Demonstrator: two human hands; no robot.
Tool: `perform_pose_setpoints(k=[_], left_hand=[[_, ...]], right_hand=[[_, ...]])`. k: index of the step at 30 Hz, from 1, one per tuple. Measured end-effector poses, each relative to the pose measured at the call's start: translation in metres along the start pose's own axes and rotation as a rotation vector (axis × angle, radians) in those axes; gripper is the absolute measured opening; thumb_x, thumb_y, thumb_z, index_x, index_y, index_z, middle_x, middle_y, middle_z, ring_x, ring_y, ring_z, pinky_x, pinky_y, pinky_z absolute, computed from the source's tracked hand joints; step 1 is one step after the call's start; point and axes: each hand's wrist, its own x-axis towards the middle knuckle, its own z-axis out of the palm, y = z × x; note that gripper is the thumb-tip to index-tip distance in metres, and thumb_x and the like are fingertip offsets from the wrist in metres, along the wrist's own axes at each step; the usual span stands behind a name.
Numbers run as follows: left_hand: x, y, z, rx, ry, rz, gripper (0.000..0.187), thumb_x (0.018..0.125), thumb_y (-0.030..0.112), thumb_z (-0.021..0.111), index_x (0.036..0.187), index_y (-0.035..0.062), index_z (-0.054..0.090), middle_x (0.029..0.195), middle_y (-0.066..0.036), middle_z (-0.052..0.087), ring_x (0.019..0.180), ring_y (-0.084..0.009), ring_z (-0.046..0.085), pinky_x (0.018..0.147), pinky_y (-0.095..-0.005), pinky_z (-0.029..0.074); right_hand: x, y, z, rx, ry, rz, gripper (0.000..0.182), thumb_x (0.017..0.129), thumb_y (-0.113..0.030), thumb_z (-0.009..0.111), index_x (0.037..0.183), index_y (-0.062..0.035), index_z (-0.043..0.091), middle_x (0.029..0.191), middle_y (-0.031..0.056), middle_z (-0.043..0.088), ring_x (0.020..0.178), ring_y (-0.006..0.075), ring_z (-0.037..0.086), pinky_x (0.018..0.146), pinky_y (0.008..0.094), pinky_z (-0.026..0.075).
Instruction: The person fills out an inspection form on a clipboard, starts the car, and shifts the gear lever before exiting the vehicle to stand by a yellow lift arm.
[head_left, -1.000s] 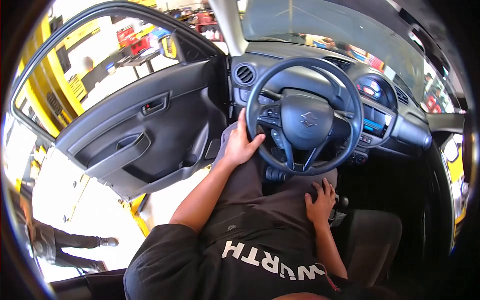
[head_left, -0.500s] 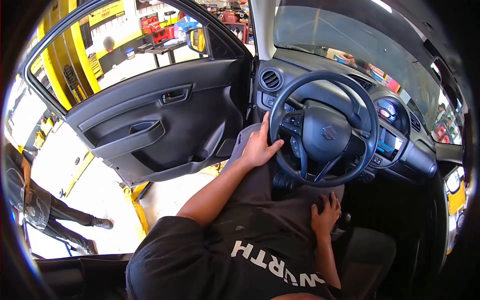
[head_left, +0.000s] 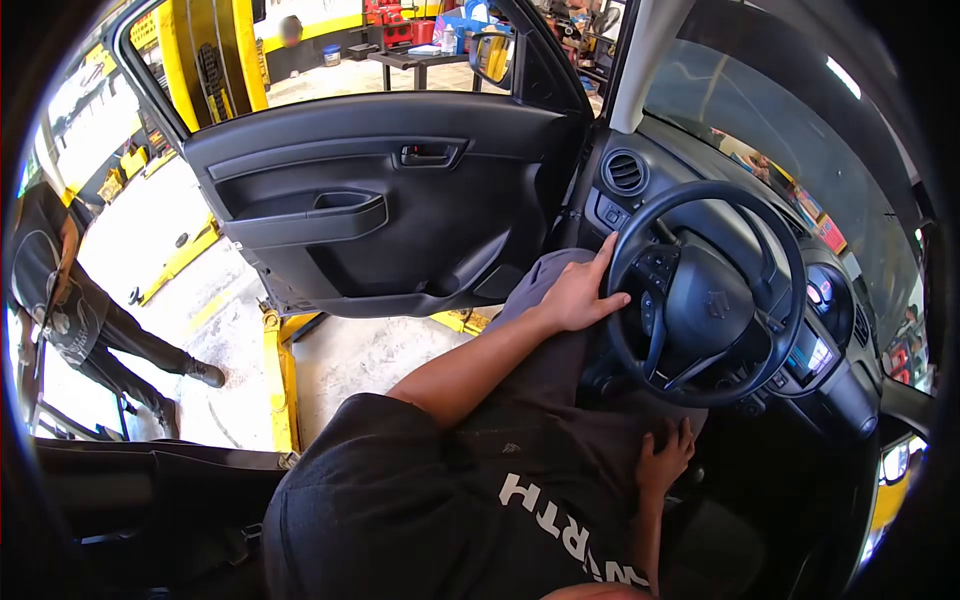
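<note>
Black moulded plastic all round: steering wheel (head_left: 708, 294) just beyond the fingertips of the left hand (head_left: 577, 296), rim touching the thumb and the side of the index finger. Left fingers (head_left: 603, 255) extended and loosely spread, not wrapped; thumb lying along the near edge of the rim at its left side. Open hand resting there, gripping nothing. Right hand (head_left: 664, 462) lower, below the bottom of the rim, fingers splayed flat on the dark trouser leg (head_left: 560, 400), also holding nothing.

Judged by look: rim stiff, thick and lightly padded, likely grippy rather than slick; fixed on its column, so no weight to carry, only turning resistance. Best hold probably around the left arc of the rim, right where the thumb sits, or on the lower arc just above the right fingertips. Spokes and hub (head_left: 715, 305) behind the left fingertips, with button clusters near the thumb, better avoided under pressure.

Open car door (head_left: 390, 210) well to the left of the left hand. Round air vent (head_left: 625, 172) above the left fingertips. Another person (head_left: 70, 310) standing outside, far from both hands.
</note>
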Motion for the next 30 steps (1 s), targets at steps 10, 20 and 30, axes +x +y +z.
perform_pose_setpoints(k=[10, 20, 30], left_hand=[[-0.002, 0.009, 0.002, 0.004, 0.303, 0.111, 0.076, 0.083, 0.018, 0.073, 0.146, 0.001, 0.036, 0.118, -0.016, 0.048, 0.106, -0.0276, 0.05, 0.096, -0.0399, 0.043], [0.006, 0.21, -0.005, -1.078, -0.791, 0.76, 0.036, 0.08, 0.015, 0.066, 0.112, 0.0005, 0.059, 0.095, -0.008, 0.051, 0.092, -0.02, 0.053, 0.085, -0.0343, 0.044], [0.03, 0.23, 0.056, -1.131, -1.437, 0.801, 0.024, 0.083, 0.016, 0.067, 0.105, 0.0069, 0.064, 0.093, -0.006, 0.056, 0.088, -0.0192, 0.056, 0.081, -0.0352, 0.044]], right_hand=[[-0.001, 0.003, -0.005, 0.042, 0.087, -0.065, 0.053, 0.078, -0.028, 0.074, 0.127, -0.0114, 0.063, 0.152, 0.0115, 0.042, 0.139, 0.0388, 0.036, 0.112, 0.0546, 0.031], [0.0, 0.013, -0.005, 0.09, 0.073, 0.012, 0.048, 0.081, -0.034, 0.072, 0.125, -0.0167, 0.065, 0.152, 0.0119, 0.04, 0.142, 0.0369, 0.031, 0.114, 0.0523, 0.026], [-0.001, 0.012, -0.003, 0.116, 0.083, 0.005, 0.044, 0.08, -0.032, 0.072, 0.122, -0.0187, 0.067, 0.151, 0.0123, 0.043, 0.14, 0.0388, 0.033, 0.111, 0.0528, 0.029]])
